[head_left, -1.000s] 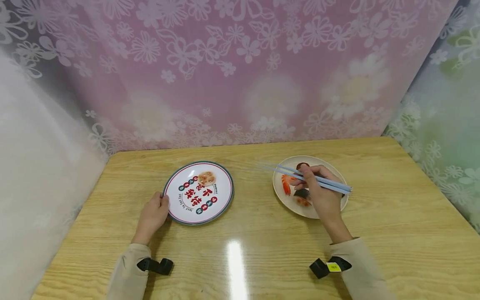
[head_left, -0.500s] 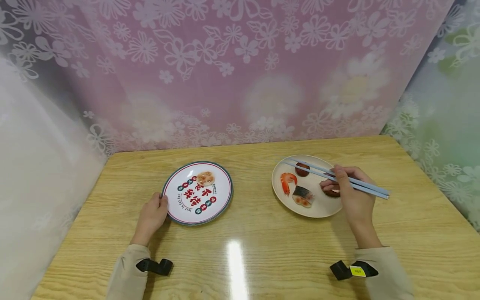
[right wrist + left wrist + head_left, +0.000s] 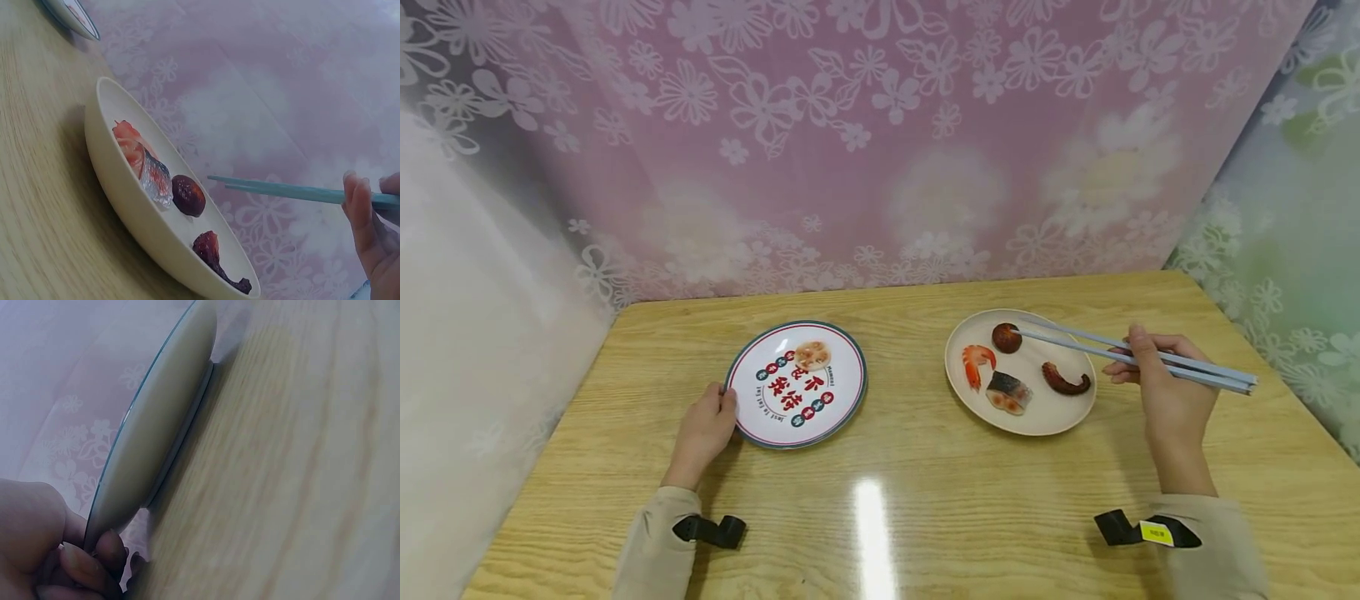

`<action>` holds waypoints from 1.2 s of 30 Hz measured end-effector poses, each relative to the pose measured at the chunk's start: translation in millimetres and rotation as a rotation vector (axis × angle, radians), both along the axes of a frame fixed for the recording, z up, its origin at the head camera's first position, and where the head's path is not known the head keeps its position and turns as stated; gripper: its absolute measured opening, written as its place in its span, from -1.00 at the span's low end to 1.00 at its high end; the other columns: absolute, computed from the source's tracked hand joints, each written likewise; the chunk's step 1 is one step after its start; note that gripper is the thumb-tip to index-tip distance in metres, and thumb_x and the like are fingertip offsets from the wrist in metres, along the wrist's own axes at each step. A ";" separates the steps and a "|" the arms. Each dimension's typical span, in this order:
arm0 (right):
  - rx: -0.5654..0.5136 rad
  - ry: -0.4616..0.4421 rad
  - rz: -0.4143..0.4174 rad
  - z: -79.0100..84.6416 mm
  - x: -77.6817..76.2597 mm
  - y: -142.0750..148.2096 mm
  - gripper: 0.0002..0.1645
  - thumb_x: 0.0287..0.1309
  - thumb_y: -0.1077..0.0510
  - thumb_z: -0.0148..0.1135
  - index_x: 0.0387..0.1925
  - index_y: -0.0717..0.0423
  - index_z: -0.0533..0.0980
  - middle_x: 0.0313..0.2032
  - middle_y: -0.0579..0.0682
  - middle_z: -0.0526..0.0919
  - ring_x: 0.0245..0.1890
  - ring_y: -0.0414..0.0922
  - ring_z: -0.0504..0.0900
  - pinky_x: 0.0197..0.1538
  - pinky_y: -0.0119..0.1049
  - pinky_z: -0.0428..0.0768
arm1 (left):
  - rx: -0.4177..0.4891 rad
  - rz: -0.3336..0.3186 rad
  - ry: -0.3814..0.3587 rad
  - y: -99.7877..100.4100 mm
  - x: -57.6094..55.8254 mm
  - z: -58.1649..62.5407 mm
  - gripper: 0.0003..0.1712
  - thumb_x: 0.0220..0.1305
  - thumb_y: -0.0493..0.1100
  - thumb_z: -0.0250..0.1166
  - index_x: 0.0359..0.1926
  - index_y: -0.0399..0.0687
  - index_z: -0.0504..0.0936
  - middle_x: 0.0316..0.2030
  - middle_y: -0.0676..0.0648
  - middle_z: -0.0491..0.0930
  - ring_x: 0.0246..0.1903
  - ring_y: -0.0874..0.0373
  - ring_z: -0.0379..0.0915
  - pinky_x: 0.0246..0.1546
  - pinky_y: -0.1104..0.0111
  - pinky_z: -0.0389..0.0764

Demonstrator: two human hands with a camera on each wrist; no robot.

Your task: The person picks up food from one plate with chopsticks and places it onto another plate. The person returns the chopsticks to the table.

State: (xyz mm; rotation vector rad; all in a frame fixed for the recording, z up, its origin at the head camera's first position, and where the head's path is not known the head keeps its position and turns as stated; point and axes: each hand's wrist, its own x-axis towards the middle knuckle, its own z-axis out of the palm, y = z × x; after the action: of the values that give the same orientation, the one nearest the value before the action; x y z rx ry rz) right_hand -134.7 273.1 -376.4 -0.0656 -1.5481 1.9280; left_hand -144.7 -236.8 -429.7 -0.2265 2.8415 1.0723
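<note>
My left hand [image 3: 706, 429] pinches the left rim of a white plate [image 3: 752, 398] with red and green printing; the left wrist view shows thumb and fingers on its edge. A pale round food slice [image 3: 812, 357] lies on that plate. In my right hand [image 3: 1176, 400] is a pair of light blue chopsticks [image 3: 1195, 367], tips pointing left above a cream plate [image 3: 958, 400]. On the cream plate lie a shrimp [image 3: 976, 365], a round brown mushroom-like piece [image 3: 1007, 337], a silver-skinned fish piece [image 3: 1009, 392] and a curved dark tentacle [image 3: 1063, 379]. Nothing is between the chopstick tips in the right wrist view.
Both plates stand on a light wooden table [image 3: 910, 467], with a stretch of bare wood between them. A pink flowered curtain [image 3: 880, 167] hangs behind the table's far edge. Black wrist cameras [image 3: 722, 532] sit on both sleeves.
My right hand has moved right with the chopsticks, away from over the cream plate, so its food is uncovered. The left hand and its plate have stayed put.
</note>
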 end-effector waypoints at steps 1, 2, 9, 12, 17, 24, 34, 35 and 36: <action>-0.016 -0.016 -0.011 -0.7 0.2 1.2 -0.72 0.15 0.32 0.30 -0.33 0.59 0.50 -0.54 0.12 0.69 -0.73 -0.13 0.62 -0.64 -0.40 0.54 | -0.001 0.001 -0.002 0.1 0.3 0.1 -0.63 0.52 -0.12 -0.21 -0.05 -0.37 0.36 -0.52 -0.16 0.49 -0.51 0.03 0.42 -0.50 0.27 0.36; -0.033 -0.035 -0.021 -1.7 0.4 2.3 -0.71 0.14 0.32 0.31 -0.33 0.59 0.49 -0.54 0.12 0.69 -0.73 -0.13 0.62 -0.64 -0.41 0.54 | -0.001 0.000 -0.002 0.3 0.4 0.3 -0.63 0.52 -0.12 -0.21 -0.05 -0.38 0.36 -0.51 -0.16 0.49 -0.50 0.03 0.42 -0.50 0.27 0.37; -0.228 -0.211 -0.041 -14.0 -1.0 11.3 -0.72 0.18 0.18 0.30 -0.36 0.41 0.55 -0.54 0.08 0.68 -0.72 -0.15 0.61 -0.63 -0.43 0.53 | -0.010 0.007 0.014 1.8 1.4 0.0 -0.65 0.50 -0.15 -0.19 -0.05 -0.38 0.38 -0.52 -0.16 0.50 -0.51 0.01 0.43 -0.49 0.27 0.37; -0.317 -0.239 0.019 -20.0 -0.4 15.5 -0.66 0.26 0.09 0.21 -0.37 0.37 0.58 -0.53 0.09 0.67 -0.69 -0.12 0.63 -0.58 -0.41 0.57 | -0.012 0.013 0.020 2.1 1.4 -0.5 -0.65 0.49 -0.15 -0.19 -0.03 -0.38 0.38 -0.53 -0.15 0.51 -0.52 0.02 0.44 -0.49 0.28 0.37; -0.430 -0.202 0.154 -28.9 -1.0 19.2 -0.58 0.32 0.05 0.11 -0.39 0.37 0.60 -0.53 0.12 0.66 -0.65 -0.08 0.66 -0.53 -0.37 0.60 | -0.006 0.019 0.014 2.5 1.6 0.2 -0.66 0.49 -0.15 -0.19 -0.04 -0.36 0.38 -0.53 -0.15 0.51 -0.52 0.02 0.44 -0.49 0.29 0.36; -0.510 -0.228 0.315 -38.5 -3.3 18.4 -0.63 0.36 0.10 0.08 -0.37 0.35 0.58 -0.51 0.14 0.68 -0.60 -0.08 0.67 -0.52 -0.38 0.59 | 0.002 0.016 0.003 2.5 1.6 1.3 -0.63 0.51 -0.14 -0.20 -0.02 -0.38 0.37 -0.53 -0.15 0.49 -0.53 0.03 0.42 -0.51 0.28 0.35; -0.585 -0.306 0.345 -46.2 -6.1 16.2 -0.67 0.37 0.12 0.08 -0.35 0.32 0.60 -0.50 0.14 0.68 -0.56 -0.08 0.69 -0.48 -0.39 0.60 | 0.000 0.019 0.006 2.1 1.8 1.6 -0.63 0.52 -0.13 -0.20 -0.03 -0.37 0.37 -0.53 -0.15 0.48 -0.53 0.04 0.41 -0.52 0.28 0.35; -0.586 -0.308 0.348 -46.1 -6.2 15.9 -0.67 0.37 0.11 0.07 -0.34 0.31 0.59 -0.50 0.14 0.68 -0.55 -0.08 0.69 -0.46 -0.39 0.60 | 0.000 0.020 0.007 2.0 1.7 1.5 -0.63 0.52 -0.13 -0.20 -0.03 -0.37 0.37 -0.52 -0.15 0.49 -0.53 0.04 0.41 -0.52 0.29 0.35; -0.594 -0.307 0.347 -46.1 -6.3 15.4 -0.67 0.37 0.11 0.08 -0.34 0.30 0.59 -0.50 0.13 0.67 -0.55 -0.08 0.69 -0.46 -0.39 0.60 | 0.000 0.021 0.006 1.9 1.5 1.4 -0.63 0.52 -0.13 -0.20 -0.03 -0.37 0.37 -0.52 -0.16 0.49 -0.53 0.04 0.42 -0.51 0.29 0.36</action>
State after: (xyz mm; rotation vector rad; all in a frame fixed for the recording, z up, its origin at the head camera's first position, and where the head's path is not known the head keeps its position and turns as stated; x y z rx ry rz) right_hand -141.0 288.5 -422.4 -0.3838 -1.1634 2.7094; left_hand -143.1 -234.9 -428.3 -0.2544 2.8511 1.0791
